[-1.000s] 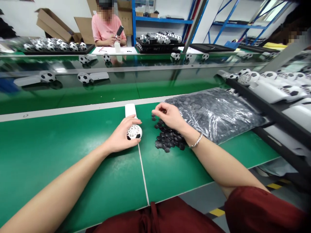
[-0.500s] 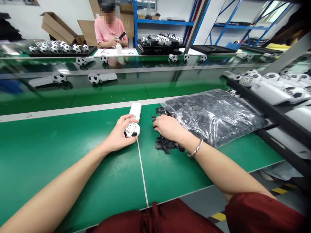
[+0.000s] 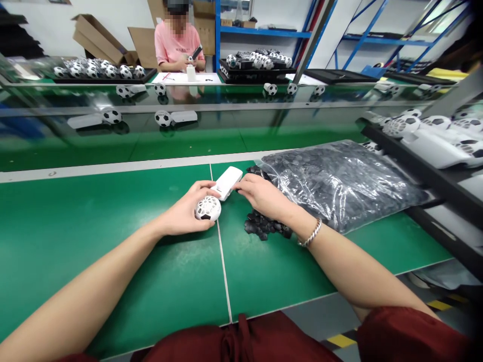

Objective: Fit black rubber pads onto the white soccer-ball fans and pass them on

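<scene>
My left hand [image 3: 184, 212] is closed around the round head of a white football-patterned device [image 3: 209, 207]. Its flat white handle [image 3: 229, 181] points away and to the right. My right hand [image 3: 264, 197] has its fingertips pinched together just right of that handle; anything between them is too small to make out. Loose black pieces [image 3: 262, 225] lie on the green work surface [image 3: 181, 281] below my right hand, with more partly hidden behind it. Beside them rests a clear plastic bag [image 3: 339, 176] full of similar black pieces.
At the right, a black tray [image 3: 422, 163] holds several football-headed devices. Beyond a pale edge strip [image 3: 151, 165] runs a shiny green belt [image 3: 211, 136] carrying more of them. A person in a pink shirt [image 3: 177, 45] works across it, near loaded trays [image 3: 260, 75].
My right hand has moved up and slightly left from the loose black pieces to the handle. The device has turned in my left hand, so its handle now leans right. The view has shifted slightly.
</scene>
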Demonstrator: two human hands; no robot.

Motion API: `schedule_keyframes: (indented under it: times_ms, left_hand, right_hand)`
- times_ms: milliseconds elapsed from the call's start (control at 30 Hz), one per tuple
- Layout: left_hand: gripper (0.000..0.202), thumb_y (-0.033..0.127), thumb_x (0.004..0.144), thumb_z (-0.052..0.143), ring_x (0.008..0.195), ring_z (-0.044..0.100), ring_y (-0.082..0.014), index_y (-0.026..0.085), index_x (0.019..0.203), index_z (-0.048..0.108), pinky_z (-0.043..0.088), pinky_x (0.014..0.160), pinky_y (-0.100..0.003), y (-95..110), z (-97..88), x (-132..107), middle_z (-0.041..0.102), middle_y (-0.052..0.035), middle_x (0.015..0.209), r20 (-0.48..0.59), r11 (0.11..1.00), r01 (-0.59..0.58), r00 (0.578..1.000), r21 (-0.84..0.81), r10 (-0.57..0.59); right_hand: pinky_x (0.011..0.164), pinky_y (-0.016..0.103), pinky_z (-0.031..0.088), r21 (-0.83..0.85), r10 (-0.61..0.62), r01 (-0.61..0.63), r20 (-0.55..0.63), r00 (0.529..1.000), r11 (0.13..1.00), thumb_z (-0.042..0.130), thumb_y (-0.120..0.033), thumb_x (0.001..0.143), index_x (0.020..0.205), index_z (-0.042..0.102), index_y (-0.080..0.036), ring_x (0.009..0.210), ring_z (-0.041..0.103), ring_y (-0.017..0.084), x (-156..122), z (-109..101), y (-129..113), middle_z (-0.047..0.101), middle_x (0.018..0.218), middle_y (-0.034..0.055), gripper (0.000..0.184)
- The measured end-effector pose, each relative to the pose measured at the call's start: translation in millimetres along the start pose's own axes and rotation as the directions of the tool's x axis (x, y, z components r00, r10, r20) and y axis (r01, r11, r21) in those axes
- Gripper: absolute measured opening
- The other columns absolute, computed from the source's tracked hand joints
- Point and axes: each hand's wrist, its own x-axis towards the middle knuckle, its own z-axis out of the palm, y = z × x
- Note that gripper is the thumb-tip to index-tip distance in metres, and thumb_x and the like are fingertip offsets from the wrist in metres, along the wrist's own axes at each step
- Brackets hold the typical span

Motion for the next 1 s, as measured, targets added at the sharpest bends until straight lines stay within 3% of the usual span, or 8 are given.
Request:
schedule_keyframes:
  times_ms: [167, 333, 500, 600, 733, 1000]
  left_hand:
    - [0.05, 0.016, 0.062, 0.058, 0.127, 0.031, -0.0261, 0.024, 0.11, 0.047, 0.028, 0.106, -0.043, 2, -3.2, 1, 0.031, -0.0063, 0.131, 0.029, 1.0, 0.007, 1.0, 0.0, -0.007]
    - [0.05, 0.013, 0.059, 0.055, 0.123, 0.036, -0.0256, 0.023, 0.108, 0.048, 0.034, 0.102, -0.041, 8, -3.9, 0, 0.031, -0.0068, 0.131, 0.041, 0.998, 0.07, 0.997, -0.005, -0.069]
    - [0.046, 0.023, 0.061, 0.063, 0.118, 0.039, -0.0266, 0.023, 0.105, 0.052, 0.033, 0.102, -0.043, 12, 4.4, -1, 0.04, -0.0067, 0.117, -0.068, 0.985, 0.168, 0.984, 0.023, -0.166]
    - [0.044, 0.036, 0.063, 0.067, 0.11, 0.045, -0.025, 0.023, 0.103, 0.054, 0.036, 0.098, -0.042, 13, 8.9, 0, 0.043, -0.0057, 0.109, -0.127, 0.979, 0.201, 0.972, 0.011, -0.198]
    - [0.04, 0.041, 0.067, 0.065, 0.105, 0.049, -0.0236, 0.024, 0.101, 0.054, 0.041, 0.093, -0.04, 14, 11.8, 0, 0.047, -0.0039, 0.103, -0.138, 0.977, 0.213, 0.968, 0.018, -0.209]
    - [0.045, 0.04, 0.068, 0.06, 0.098, 0.051, -0.0248, 0.018, 0.103, 0.043, 0.044, 0.085, -0.042, 16, 18.6, 1, 0.047, -0.0073, 0.105, -0.223, 0.952, 0.295, 0.937, 0.084, -0.27]
  right_hand:
    - [0.073, 0.025, 0.042, 0.329, -0.048, 0.052, -0.02, 0.999, 0.943, 0.052, -0.012, 0.082, 0.086, 0.06, -0.014, 0.078, 0.055, 0.012, -1, -3, -18, 0.062, 0.084, 0.0031, 0.009]
    - [0.072, 0.025, 0.041, 0.399, -0.118, 0.086, 0.055, 0.992, 0.913, 0.057, -0.014, 0.079, 0.076, 0.059, -0.016, 0.075, 0.053, 0.012, -3, -1, -20, 0.061, 0.076, 0.0009, 0.004]
    - [0.064, 0.022, 0.041, 0.565, -0.052, -0.001, 0.079, 0.996, 0.825, 0.058, -0.016, 0.079, 0.077, 0.059, -0.016, 0.064, 0.052, 0.009, -3, 6, -21, 0.059, 0.069, -0.0021, 0.002]
    - [0.068, 0.022, 0.042, 0.585, -0.058, 0.049, -0.003, 0.998, 0.81, 0.059, -0.016, 0.078, 0.077, 0.061, -0.015, 0.07, 0.055, 0.009, -2, 13, -23, 0.062, 0.074, -0.0009, 0.002]
    - [0.069, 0.022, 0.043, 0.54, -0.103, 0.14, -0.097, 0.99, 0.83, 0.06, -0.015, 0.077, 0.076, 0.063, -0.016, 0.071, 0.056, 0.01, 1, 22, -23, 0.064, 0.075, -0.0001, 0.003]
    - [0.066, 0.022, 0.045, 0.637, -0.021, 0.094, -0.121, 0.992, 0.765, 0.068, -0.021, 0.071, 0.074, 0.062, -0.015, 0.066, 0.055, 0.009, 6, 32, -18, 0.063, 0.072, -0.0009, 0.009]
